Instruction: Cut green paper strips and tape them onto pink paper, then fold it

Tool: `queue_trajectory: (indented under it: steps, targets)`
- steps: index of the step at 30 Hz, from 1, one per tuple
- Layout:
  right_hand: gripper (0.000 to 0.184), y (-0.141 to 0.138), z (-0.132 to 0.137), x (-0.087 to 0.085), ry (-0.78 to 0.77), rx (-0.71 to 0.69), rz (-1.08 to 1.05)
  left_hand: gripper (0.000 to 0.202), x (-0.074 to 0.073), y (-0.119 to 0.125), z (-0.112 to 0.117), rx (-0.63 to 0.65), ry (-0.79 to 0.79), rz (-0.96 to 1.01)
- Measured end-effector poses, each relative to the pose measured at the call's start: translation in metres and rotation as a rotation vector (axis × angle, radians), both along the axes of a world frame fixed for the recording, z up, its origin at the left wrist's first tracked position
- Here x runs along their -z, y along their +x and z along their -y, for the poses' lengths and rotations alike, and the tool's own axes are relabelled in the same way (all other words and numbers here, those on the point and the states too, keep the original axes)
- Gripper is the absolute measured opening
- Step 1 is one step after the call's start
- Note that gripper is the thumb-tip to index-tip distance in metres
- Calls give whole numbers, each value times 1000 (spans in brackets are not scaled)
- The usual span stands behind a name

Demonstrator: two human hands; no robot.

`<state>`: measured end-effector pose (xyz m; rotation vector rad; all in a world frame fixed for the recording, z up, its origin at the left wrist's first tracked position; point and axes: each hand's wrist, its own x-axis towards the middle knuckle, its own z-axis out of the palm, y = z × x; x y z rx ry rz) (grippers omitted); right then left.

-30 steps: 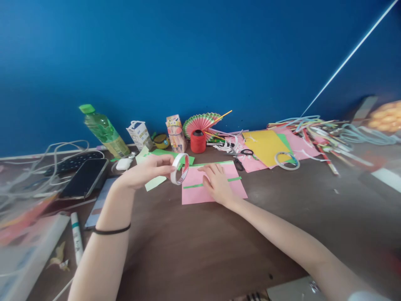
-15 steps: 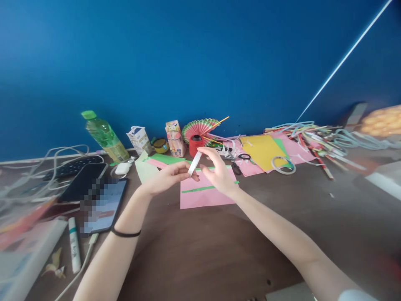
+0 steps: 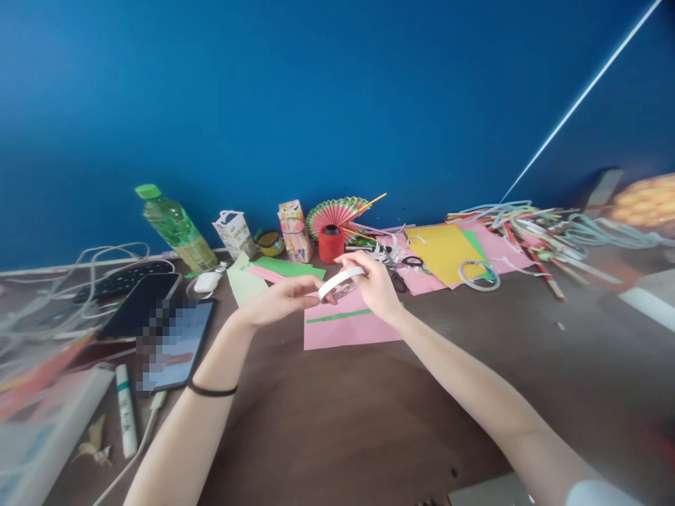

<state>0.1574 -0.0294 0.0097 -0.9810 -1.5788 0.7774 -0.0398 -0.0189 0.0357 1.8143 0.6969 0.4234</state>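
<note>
Both hands hold a white roll of tape [image 3: 339, 281] above the brown table. My left hand [image 3: 279, 301] pinches its near side with closed fingers. My right hand [image 3: 373, 282] grips its far side, thumb and fingers curled round it. Beneath them lies a pink sheet of paper [image 3: 348, 327] with a thin green strip [image 3: 337, 315] across it.
Light green and pink papers [image 3: 261, 275] lie left of the pink sheet. Two phones [image 3: 158, 316], cables, a glue stick [image 3: 124, 410] and a green bottle [image 3: 176, 228] fill the left. Cartons, red thread spool [image 3: 331, 243], paper fan, scissors [image 3: 406, 270], another tape ring [image 3: 479, 275] and coloured strips line the wall.
My right hand has lifted off the pink sheet and joined the left on the tape roll. The roll has turned from upright to nearly flat.
</note>
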Motion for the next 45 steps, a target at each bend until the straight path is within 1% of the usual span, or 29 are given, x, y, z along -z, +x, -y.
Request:
queue_trajectory:
  steps: [2,4,6,9,11,14,15,17,19,20,21,23,25,26,27,29,31,33,36,38,43,45]
  targets:
    - [21,0,0,-1,-103,-39,-36,19,1,0,0,16,-38,44]
    - [20,-2,-2,1,-244,-94,-115,24,2,2,1,24,-83,95]
    - [18,-4,-6,6,-396,-160,-236,31,2,4,3,32,-122,140]
    - [23,-9,-12,20,-607,-273,-434,38,0,11,8,37,-162,158]
    - [27,-11,-15,28,-687,-321,-491,43,-2,15,12,25,-179,160]
    - [31,-14,-16,35,-716,-338,-495,47,-1,22,16,14,-189,182]
    - [31,-14,-15,36,-712,-332,-492,45,-1,24,17,11,-188,192]
    - [29,-13,-15,33,-710,-322,-476,34,-1,26,18,-17,-164,208]
    - [24,-12,-15,30,-686,-317,-416,22,-1,28,18,-76,-113,224]
    - [22,-11,-14,28,-647,-299,-368,18,-2,29,18,-109,-85,230]
    - [23,-11,-13,27,-582,-253,-309,17,-2,29,18,-145,-57,229]
    - [38,-11,-10,25,-396,-89,-168,16,-1,30,16,-232,9,190]
    - [53,-12,-4,24,-182,78,-27,14,3,30,14,-349,115,84]
    - [56,-12,-1,24,-78,116,38,12,5,29,13,-408,182,18]
    - [57,-13,2,23,22,119,93,10,8,29,12,-452,245,-45]
    - [54,-14,8,21,193,81,189,10,12,30,11,-496,336,-134]
    - [52,-15,11,20,296,42,262,12,14,30,11,-504,377,-176]
    - [52,-15,11,20,326,10,290,12,16,30,10,-505,402,-193]
    - [48,-13,10,20,302,-26,250,11,16,30,10,-499,452,-186]
    - [45,-12,11,19,250,-44,199,12,17,30,9,-492,475,-181]
    - [31,-9,12,14,34,-83,36,14,17,30,7,-490,477,-230]
    - [30,-9,11,15,3,-80,-23,15,17,30,7,-502,486,-266]
